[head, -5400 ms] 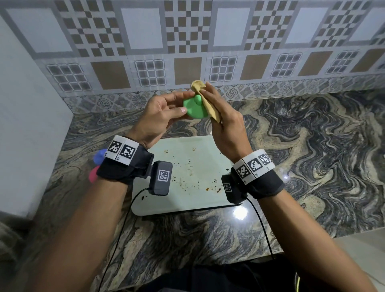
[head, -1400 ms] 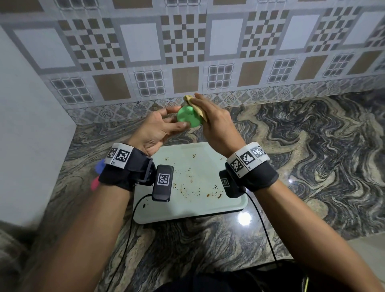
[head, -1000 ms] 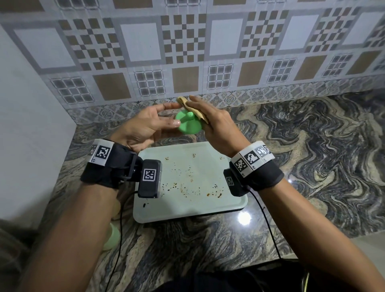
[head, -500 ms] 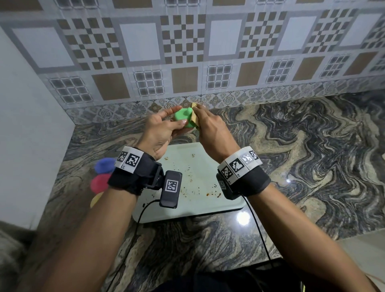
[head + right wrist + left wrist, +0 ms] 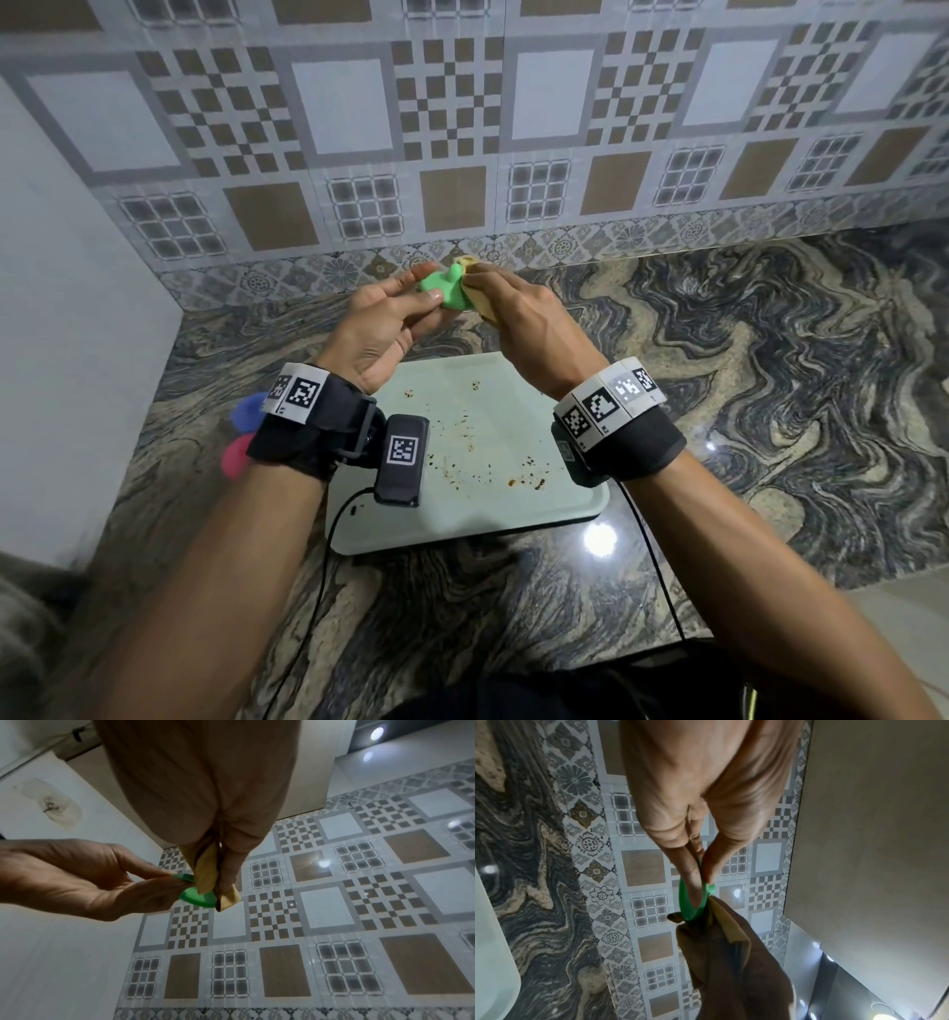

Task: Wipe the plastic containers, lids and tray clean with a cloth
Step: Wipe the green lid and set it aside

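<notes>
Above the far end of the tray, my left hand [image 5: 411, 303] pinches a small green plastic lid [image 5: 445, 290] between thumb and fingers. The lid shows edge-on in the left wrist view [image 5: 690, 902] and as a green disc in the right wrist view [image 5: 197, 897]. My right hand [image 5: 493, 293] grips a folded tan cloth [image 5: 480, 303] and presses it against the lid's right side; the cloth [image 5: 208, 874] wraps over the lid's edge. A pale green tray [image 5: 513, 509] lies on the counter below, speckled with brown crumbs.
Blue [image 5: 246, 411] and pink [image 5: 233, 455] lids lie on the marble counter [image 5: 770, 385] left of the tray, partly hidden by my left wristband. A patterned tile wall [image 5: 462, 154] stands behind and a plain white wall [image 5: 61, 334] at the left.
Both hands stayed raised over the tray's far end. The green lid has been turned in my left fingers while the cloth keeps rubbing it; my left wrist dipped left, then returned.
</notes>
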The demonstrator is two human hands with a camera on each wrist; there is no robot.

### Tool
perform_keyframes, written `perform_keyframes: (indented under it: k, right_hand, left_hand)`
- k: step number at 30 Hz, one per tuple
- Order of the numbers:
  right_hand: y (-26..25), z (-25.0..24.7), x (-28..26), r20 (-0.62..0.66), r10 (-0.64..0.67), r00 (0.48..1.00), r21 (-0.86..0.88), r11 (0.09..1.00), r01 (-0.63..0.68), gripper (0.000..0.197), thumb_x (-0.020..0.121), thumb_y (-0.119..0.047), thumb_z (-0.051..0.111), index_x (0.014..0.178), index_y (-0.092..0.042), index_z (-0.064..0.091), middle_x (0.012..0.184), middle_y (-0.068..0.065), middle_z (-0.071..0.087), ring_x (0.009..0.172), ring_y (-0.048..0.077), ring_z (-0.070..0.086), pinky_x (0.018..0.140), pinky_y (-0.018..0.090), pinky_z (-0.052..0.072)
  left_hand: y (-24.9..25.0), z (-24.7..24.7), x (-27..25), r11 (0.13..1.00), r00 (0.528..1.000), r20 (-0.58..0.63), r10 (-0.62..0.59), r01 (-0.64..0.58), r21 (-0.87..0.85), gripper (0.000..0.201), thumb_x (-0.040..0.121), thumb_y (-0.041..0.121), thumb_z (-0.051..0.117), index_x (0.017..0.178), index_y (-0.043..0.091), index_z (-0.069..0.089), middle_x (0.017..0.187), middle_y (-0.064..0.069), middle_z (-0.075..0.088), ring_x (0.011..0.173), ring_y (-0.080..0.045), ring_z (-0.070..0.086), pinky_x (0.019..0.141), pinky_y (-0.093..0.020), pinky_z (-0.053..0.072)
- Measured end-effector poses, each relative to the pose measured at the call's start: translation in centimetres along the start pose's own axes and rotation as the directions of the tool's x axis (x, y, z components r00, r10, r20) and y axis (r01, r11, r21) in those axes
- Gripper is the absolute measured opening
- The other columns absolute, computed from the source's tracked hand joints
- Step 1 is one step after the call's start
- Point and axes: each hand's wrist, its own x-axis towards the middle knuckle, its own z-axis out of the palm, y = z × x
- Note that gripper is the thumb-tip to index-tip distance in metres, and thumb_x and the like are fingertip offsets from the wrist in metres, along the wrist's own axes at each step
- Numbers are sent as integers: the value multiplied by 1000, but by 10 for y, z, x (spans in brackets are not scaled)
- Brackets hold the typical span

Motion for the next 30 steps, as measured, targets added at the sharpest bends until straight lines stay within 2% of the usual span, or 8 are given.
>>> perform_keyframes:
  k: [5,8,12,16,19,23,26,30]
  right_hand:
    - [-6,3,-6,-29,-43,999,44,998,44,51,84,12,56,132,-4,55,143,13,52,115,37,62,95,47,52]
    - [-5,0,-11,-26,-171,985,187,967,172,40,87,6,60,125,-5,61,130,10,62,111,27,65,95,38,52]
    - [6,-7,-11,-317,99,943,369,929,26,38,89,5,54,124,-5,61,106,4,69,86,13,64,80,28,53]
    - [-8,13,-6,-283,92,955,239,971,-23,57,82,16,54,136,-2,52,143,19,50,127,33,55,106,44,46]
    - [-2,20,-4,-209,60,976,194,981,-18,59,83,17,54,138,-1,50,145,19,48,128,34,54,108,43,43]
    - [6,7,1,-385,128,914,191,980,-57,55,84,16,45,136,0,52,139,19,54,124,33,57,103,46,48]
    - [-9,13,-2,-235,-36,971,39,998,46,55,86,0,35,139,-3,49,149,16,44,131,35,50,100,50,50]
    - [1,12,10,-269,158,950,62,987,-146,61,81,21,46,138,-2,49,147,17,45,111,41,63,90,54,55]
  left_hand:
    - [-3,-2,6,997,996,-59,65,-67,-39,29,89,-14,50,113,2,57,98,-16,71,86,-22,72,83,-35,58]
    - [-3,-6,10,995,992,-93,86,-90,-39,29,91,-14,48,112,3,58,95,-15,72,83,-20,72,70,-28,60]
    - [-2,-9,11,993,990,-111,88,-96,-67,32,89,-16,49,115,0,57,110,-19,67,96,-27,70,78,-33,60]
    - [-1,4,9,992,994,-42,105,-107,-60,32,89,-16,49,115,0,56,103,-16,71,91,-24,71,78,-31,60]
    - [5,10,8,992,992,-52,118,-119,-28,30,88,-16,50,109,4,58,97,-12,72,89,-24,71,75,-29,60]
    - [8,9,6,937,970,-100,219,-181,298,33,85,-13,60,112,6,61,100,-10,71,95,-25,71,80,-38,60]
    - [6,21,2,867,954,-73,291,-230,442,34,84,-12,63,111,8,61,96,-10,72,84,-20,73,70,-30,60]
    - [2,25,3,648,895,-50,443,-281,708,38,81,-4,69,115,10,63,98,-7,73,77,-10,71,67,-27,60]
